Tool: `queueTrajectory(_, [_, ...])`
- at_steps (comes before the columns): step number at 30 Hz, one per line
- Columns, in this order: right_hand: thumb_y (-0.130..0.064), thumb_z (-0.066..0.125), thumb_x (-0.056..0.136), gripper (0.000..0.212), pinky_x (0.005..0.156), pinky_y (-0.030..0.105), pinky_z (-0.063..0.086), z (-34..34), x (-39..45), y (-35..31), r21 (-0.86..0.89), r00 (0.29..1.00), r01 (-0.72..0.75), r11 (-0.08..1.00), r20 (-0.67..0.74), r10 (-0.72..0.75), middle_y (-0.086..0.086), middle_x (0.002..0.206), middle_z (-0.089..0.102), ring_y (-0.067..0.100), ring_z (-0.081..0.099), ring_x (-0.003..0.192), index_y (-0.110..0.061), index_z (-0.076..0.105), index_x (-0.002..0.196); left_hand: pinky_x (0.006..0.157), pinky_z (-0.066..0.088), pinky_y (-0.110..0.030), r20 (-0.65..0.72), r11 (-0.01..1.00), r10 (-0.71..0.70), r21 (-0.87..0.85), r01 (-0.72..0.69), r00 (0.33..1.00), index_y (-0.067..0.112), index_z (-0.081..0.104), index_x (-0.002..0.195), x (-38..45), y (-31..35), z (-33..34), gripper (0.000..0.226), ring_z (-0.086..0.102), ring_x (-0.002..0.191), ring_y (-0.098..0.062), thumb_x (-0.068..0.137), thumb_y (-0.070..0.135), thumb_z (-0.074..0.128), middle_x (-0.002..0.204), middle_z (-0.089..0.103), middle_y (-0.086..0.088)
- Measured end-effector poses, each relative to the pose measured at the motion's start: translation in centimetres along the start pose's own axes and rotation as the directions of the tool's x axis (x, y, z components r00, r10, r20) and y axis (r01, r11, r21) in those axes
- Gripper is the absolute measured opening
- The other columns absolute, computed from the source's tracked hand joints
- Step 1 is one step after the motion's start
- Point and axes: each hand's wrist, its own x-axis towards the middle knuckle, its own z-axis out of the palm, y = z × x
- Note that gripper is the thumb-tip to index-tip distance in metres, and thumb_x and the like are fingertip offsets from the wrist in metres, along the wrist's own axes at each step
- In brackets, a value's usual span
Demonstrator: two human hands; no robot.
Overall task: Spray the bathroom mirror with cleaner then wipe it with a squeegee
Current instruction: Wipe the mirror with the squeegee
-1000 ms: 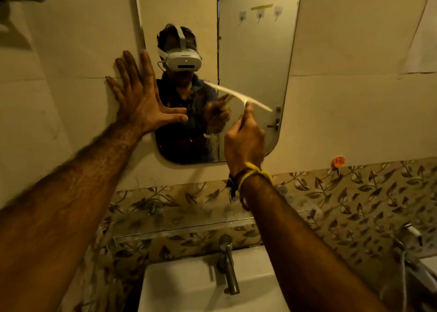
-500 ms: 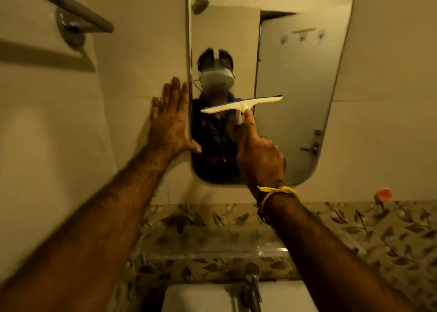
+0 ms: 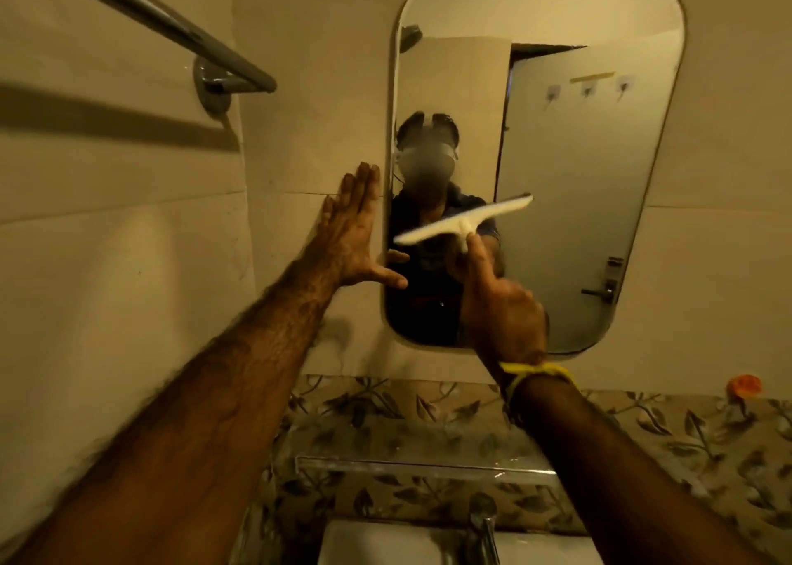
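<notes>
A rounded rectangular mirror (image 3: 600, 187) hangs on the tiled wall ahead. My right hand (image 3: 501, 307) grips the handle of a white squeegee (image 3: 465, 224), whose blade lies tilted, right end higher, against the mirror's lower left area. My left hand (image 3: 351, 230) is flat on the wall just left of the mirror's edge, fingers pointing up and thumb reaching onto the glass. A yellow band circles my right wrist. No spray bottle is in view.
A metal towel bar (image 3: 171, 37) juts from the wall at upper left. Below the mirror are a glass shelf (image 3: 385, 466), leaf-patterned tiles, a tap (image 3: 482, 526) and a white basin (image 3: 385, 543). A small orange object (image 3: 745, 384) sits at right.
The view has tilted upward and left, showing the whole mirror. The squeegee blade has tipped from level to right end up and sits lower left on the glass. My left hand stays on the wall.
</notes>
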Motion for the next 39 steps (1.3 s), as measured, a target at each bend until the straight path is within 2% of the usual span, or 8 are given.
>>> queueTrajectory(4, [-0.013,0.05,0.096,0.059,0.046,0.032,0.051,-0.7,3.4,0.6,0.033,0.998,-0.006,0.999,-0.058,0.008,0.016,0.094,0.07,0.028,0.064,0.055,-0.018,0.029,0.152,0.111,-0.019,-0.061,-0.036,0.994,-0.112,0.005,0.112,0.993,0.019,-0.035,0.15,0.4,1.8,2.2,0.162,-0.036,0.146,-0.033,0.051,0.082,0.077,0.158,-0.042,-0.008])
queueTrajectory(8, [-0.017,0.046,0.101,0.06,0.041,0.027,0.045,-0.6,-2.5,3.0,-0.034,0.992,-0.067,0.997,0.1,0.07,0.002,0.059,0.055,0.015,0.044,0.04,-0.022,0.021,0.154,0.109,-0.018,-0.07,-0.049,0.989,-0.149,0.002,0.149,0.988,0.016,-0.036,0.149,0.2,2.4,3.8,0.164,-0.036,0.146,-0.036,0.049,0.083,0.075,0.158,-0.041,-0.011])
queueTrajectory(10, [-0.018,0.044,0.101,0.058,0.04,0.029,0.041,-1.0,-4.7,4.3,-0.055,0.985,-0.096,0.994,0.139,0.103,-0.001,0.053,0.045,0.016,0.039,0.04,-0.024,0.021,0.154,0.109,-0.016,-0.072,-0.055,0.988,-0.157,-0.004,0.157,0.986,0.017,-0.036,0.149,0.1,2.5,4.4,0.165,-0.036,0.146,-0.036,0.048,0.083,0.076,0.158,-0.04,-0.011])
queueTrajectory(16, [-0.036,0.029,0.1,0.051,0.038,0.02,0.036,-2.7,3.3,6.6,0.094,0.949,-0.271,0.958,-0.139,0.282,-0.004,0.057,0.05,0.006,0.044,0.043,-0.031,0.027,0.151,0.109,-0.015,-0.074,-0.104,0.989,-0.149,-0.005,0.149,0.983,0.012,-0.025,0.155,-0.2,2.7,5.2,0.163,-0.027,0.149,-0.041,0.048,0.082,0.077,0.163,-0.03,-0.016])
queueTrajectory(24, [-0.029,0.039,0.1,0.052,0.041,0.018,0.032,-1.7,-3.1,7.3,0.132,0.939,-0.326,0.936,-0.067,0.336,-0.003,0.058,0.05,0.008,0.046,0.045,-0.026,0.03,0.151,0.11,-0.005,-0.079,-0.099,0.984,-0.143,0.097,0.153,0.985,0.007,-0.019,0.156,-1.2,3.6,5.9,0.162,-0.019,0.149,-0.049,0.049,0.084,0.074,0.164,-0.022,-0.02])
queueTrajectory(29, [-0.026,0.042,0.097,0.051,0.043,0.011,0.029,-3.5,3.0,10.5,0.207,0.83,-0.484,0.85,-0.201,0.521,-0.005,0.069,0.056,0.009,0.053,0.055,-0.028,0.039,0.147,0.11,-0.005,-0.08,-0.137,0.981,-0.155,0.093,0.168,0.978,0.007,-0.016,0.157,-0.5,3.7,6.0,0.162,-0.016,0.149,-0.05,0.047,0.086,0.073,0.165,-0.018,-0.022])
queueTrajectory(36, [-0.024,0.038,0.101,0.051,0.043,0.019,0.044,-1.2,-5.8,7.4,0.257,0.826,-0.547,0.797,0.012,0.563,-0.002,0.065,0.056,0.009,0.053,0.051,-0.029,0.031,0.151,0.11,-0.004,-0.08,-0.138,0.981,-0.151,0.098,0.165,0.979,0.011,-0.023,0.155,-0.6,3.5,6.2,0.163,-0.018,0.15,-0.047,0.042,0.091,0.062,0.165,-0.022,-0.018])
queueTrajectory(39, [-0.023,0.039,0.101,0.046,0.042,0.01,0.039,-0.9,-4.1,7.8,0.314,0.792,-0.566,0.762,-0.051,0.609,-0.009,0.062,0.05,0.004,0.051,0.051,-0.027,0.039,0.147,0.11,-0.003,-0.08,-0.122,0.984,-0.133,0.105,0.146,0.984,0.012,-0.024,0.155,-0.8,3.2,6.2,0.162,-0.018,0.15,-0.047,0.041,0.092,0.059,0.165,-0.023,-0.018])
